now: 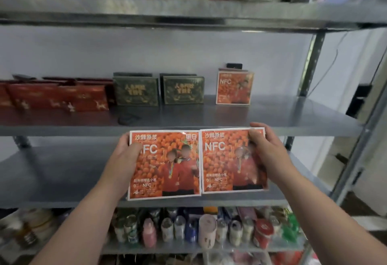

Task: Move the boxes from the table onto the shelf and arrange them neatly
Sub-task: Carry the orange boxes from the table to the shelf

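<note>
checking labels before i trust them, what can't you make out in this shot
All in the head view:
left NFC box and right NFC box: backs face away; left hand and right hand cover outer edges.
dark item on the middle shelf: too blurred to name.
black object: mostly hidden behind the shelved NFC box.
red boxes: cut off by left edge.
bottles below: labels blurred.

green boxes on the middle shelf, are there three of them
No, only two stand there: the left green box and the right green box, between the red boxes and an orange box.
</note>
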{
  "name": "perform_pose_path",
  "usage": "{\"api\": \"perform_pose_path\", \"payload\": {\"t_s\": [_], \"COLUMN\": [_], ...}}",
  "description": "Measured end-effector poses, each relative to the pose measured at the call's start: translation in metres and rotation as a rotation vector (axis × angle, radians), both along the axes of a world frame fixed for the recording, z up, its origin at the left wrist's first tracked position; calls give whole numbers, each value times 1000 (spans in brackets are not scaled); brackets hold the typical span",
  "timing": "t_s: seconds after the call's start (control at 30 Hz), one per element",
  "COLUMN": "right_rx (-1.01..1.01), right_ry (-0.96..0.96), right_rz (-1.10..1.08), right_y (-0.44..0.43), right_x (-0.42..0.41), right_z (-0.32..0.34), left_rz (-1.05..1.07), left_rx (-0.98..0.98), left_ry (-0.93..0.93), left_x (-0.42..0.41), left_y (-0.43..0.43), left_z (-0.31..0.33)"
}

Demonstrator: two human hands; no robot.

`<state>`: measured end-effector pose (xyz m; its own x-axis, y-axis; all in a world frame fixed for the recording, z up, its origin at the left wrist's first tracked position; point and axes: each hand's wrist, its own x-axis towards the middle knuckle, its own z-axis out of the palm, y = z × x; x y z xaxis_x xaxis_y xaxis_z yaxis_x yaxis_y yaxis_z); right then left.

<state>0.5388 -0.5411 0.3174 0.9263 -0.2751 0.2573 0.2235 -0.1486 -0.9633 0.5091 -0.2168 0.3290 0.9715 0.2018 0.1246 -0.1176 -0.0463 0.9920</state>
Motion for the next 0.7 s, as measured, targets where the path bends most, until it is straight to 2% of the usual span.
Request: {"api": "perform_pose_path", "payload": {"t_s": [0.2,0.37,0.7], "right_rx": [-1,-15,-76], "right_ry": [-61,-136,-203], "right_rz": [26,-105,-269], "right_y": [10,-7,-92], "right_x": [46,76,107], "right_z": [39,64,80], "left_rz": [-27,-76,-287], "left_rx": [-65,-17,17], "left_ry": [-115,-195,-224], "left_x": [54,109,195], "left_y": [13,-2,-97], "left_z": [33,51,69]}}
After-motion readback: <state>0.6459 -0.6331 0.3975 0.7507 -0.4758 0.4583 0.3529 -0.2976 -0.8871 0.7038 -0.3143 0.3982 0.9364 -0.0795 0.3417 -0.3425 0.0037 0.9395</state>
